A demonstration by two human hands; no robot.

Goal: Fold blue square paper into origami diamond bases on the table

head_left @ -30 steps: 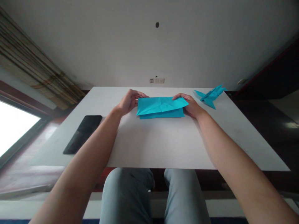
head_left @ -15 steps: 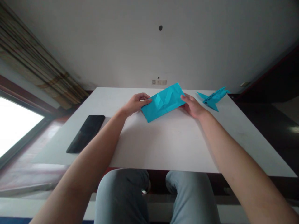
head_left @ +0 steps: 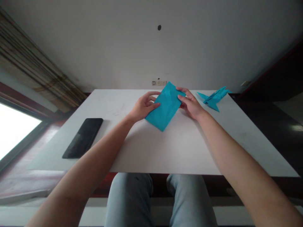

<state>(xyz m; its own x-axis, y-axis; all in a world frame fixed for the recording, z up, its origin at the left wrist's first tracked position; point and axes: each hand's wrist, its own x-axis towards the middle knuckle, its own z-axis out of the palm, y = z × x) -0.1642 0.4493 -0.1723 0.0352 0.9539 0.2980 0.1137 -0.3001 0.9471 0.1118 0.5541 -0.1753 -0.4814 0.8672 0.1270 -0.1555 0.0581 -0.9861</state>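
Since a second ago the folded blue paper [head_left: 165, 107] has swung from lying flat to tilted on a corner. White tabletop [head_left: 165, 148] against a pale wall; near its far edge, left hand [head_left: 143, 107] and right hand [head_left: 190, 104] pinch the paper between them.

Daylight from blown-out bright window [head_left: 14, 129] at left. White matte tabletop [head_left: 165, 154] evenly lit, faint soft shadow under folded turquoise paper sheet [head_left: 165, 107]. Edges wide-angle stretched, near forearms slightly soft.
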